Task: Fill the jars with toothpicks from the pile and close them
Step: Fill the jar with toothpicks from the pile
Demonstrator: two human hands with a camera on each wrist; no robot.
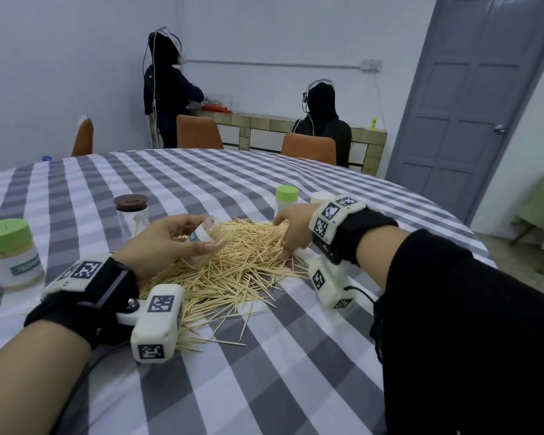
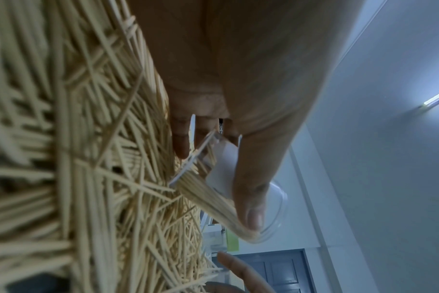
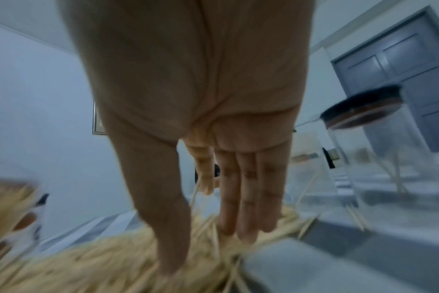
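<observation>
A loose pile of toothpicks (image 1: pixel 233 274) lies on the checked tablecloth. My left hand (image 1: pixel 198 233) grips a small clear jar (image 1: pixel 215 235), tilted on its side with its mouth over the pile. In the left wrist view the jar (image 2: pixel 224 164) is partly filled with a bundle of toothpicks, and my thumb lies along its side. My right hand (image 1: pixel 283 238) is at the far right of the pile. Its fingers (image 3: pixel 246 218) are straight and pressed together, with the tips dug into the toothpicks (image 3: pixel 88 267). No lid shows on the held jar.
A full jar with a green lid (image 1: pixel 10 255) stands at the left. A clear jar with a brown lid (image 1: pixel 132 215) holds a few toothpicks. Another green-lidded jar (image 1: pixel 285 199) stands behind my right hand. Chairs and two people are beyond the table (image 1: pixel 296 356).
</observation>
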